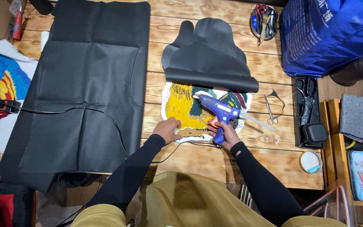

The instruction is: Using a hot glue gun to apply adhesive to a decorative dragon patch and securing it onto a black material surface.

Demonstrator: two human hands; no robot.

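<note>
Rug (185, 113), soft and floppy, lies mid-tabletop (274, 164) under a folded-back black backing (209, 63). Left hand (167, 129) presses flat, fingers spread, on its near edge, the likely best hold. Right hand (225, 133) grips a light, rigid glue gun (219, 110) by the handle.

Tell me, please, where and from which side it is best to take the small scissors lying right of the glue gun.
Grip the small scissors at the finger loops, the end nearer the person, coming from the table's near edge. The blades point away toward the far side, and the wood around the loops is bare, so fingers fit there.
</note>
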